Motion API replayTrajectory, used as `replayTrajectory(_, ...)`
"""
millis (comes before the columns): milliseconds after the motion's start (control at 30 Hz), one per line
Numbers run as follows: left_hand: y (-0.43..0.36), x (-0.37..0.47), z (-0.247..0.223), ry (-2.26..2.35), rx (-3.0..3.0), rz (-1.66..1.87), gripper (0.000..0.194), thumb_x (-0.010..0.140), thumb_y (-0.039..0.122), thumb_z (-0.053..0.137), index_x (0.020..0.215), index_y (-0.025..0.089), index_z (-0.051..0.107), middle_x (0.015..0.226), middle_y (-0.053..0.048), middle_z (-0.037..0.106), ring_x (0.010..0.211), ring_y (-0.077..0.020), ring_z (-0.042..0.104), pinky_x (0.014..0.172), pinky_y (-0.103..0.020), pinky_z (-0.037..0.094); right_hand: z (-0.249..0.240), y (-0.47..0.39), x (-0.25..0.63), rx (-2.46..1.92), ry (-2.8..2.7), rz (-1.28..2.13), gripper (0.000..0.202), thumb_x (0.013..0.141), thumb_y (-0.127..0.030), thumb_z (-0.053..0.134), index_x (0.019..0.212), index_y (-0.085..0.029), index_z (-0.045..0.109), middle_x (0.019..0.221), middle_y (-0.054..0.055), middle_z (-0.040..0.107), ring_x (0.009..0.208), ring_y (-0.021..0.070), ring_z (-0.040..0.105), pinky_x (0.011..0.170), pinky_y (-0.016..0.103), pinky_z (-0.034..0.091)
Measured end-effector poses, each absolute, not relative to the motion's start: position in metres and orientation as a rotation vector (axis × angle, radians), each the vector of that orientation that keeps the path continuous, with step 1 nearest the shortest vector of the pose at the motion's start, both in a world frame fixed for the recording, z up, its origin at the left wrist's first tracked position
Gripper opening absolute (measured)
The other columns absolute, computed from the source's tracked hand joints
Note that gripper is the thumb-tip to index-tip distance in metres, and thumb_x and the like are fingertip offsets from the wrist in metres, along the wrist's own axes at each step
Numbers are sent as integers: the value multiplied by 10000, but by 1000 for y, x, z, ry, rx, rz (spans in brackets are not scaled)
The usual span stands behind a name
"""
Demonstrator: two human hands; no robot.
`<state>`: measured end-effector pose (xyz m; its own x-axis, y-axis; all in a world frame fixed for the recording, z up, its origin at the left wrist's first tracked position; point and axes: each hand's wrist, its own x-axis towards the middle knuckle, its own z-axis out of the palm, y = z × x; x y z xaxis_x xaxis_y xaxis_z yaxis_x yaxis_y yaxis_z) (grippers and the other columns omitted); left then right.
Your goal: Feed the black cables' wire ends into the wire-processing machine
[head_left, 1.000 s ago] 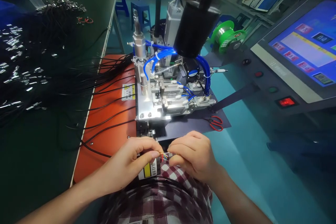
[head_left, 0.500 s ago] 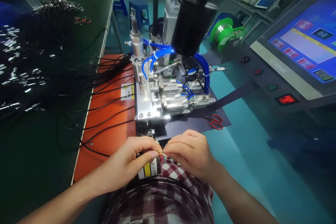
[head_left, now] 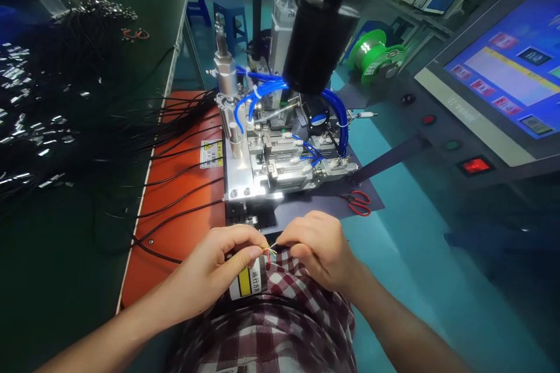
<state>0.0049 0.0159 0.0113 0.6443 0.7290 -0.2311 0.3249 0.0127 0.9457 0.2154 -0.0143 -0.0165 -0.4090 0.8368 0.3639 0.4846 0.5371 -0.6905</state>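
Note:
Between thumb and forefinger, my left hand (head_left: 234,259) pinches the end of a cable, from which thin coloured wires (head_left: 270,252) fan out, red, yellow, blue and white among them. Just to the right, my right hand (head_left: 318,250) is closed, its forefinger tip at the end of a whitish wire. Its other fingers are curled in. Both hands are above the checkered cloth on my lap, in front of the metal machine (head_left: 280,169). A label with a yellow block (head_left: 244,282) shows under my left hand.
Black cables lie across the orange panel (head_left: 175,186) at the left. Red-handled scissors (head_left: 359,203) rest on the dark plate. A control screen (head_left: 511,76) stands at the right, and a green spool (head_left: 374,55) sits behind.
My right hand has shifted slightly up and right, and its thumb has drawn back from the wires. The coloured wires are more spread. My left hand keeps its pinch.

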Motion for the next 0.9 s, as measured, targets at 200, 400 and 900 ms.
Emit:
replayTrajectory(200, 14, 11, 6, 1013, 1457, 502, 139, 880, 259, 537, 845, 187, 650, 756, 13, 651, 719, -121, 576, 629, -196, 443, -31, -38, 186, -1304, -1425, 977, 69, 843, -223, 628, 776, -208, 622, 719, -2, 614, 628, 152, 548, 585, 266, 418)
replayTrajectory(400, 12, 12, 2, 1077, 1402, 537, 141, 858, 288, 560, 887, 176, 639, 733, 7, 606, 656, -116, 530, 502, -182, 395, -32, -39, 164, -1372, -1188, 1097, 119, 833, -186, 620, 715, -197, 613, 668, -14, 589, 596, 140, 525, 579, 257, 418)
replayTrajectory(900, 8, 15, -3, 1087, 848, 532, 181, 835, 339, 613, 804, 172, 551, 459, 90, 456, 394, -24, 325, 358, -108, 220, -31, -40, 157, -1321, -1098, 1227, 152, 802, -171, 628, 650, -171, 611, 633, -16, 568, 591, 131, 485, 578, 245, 389)
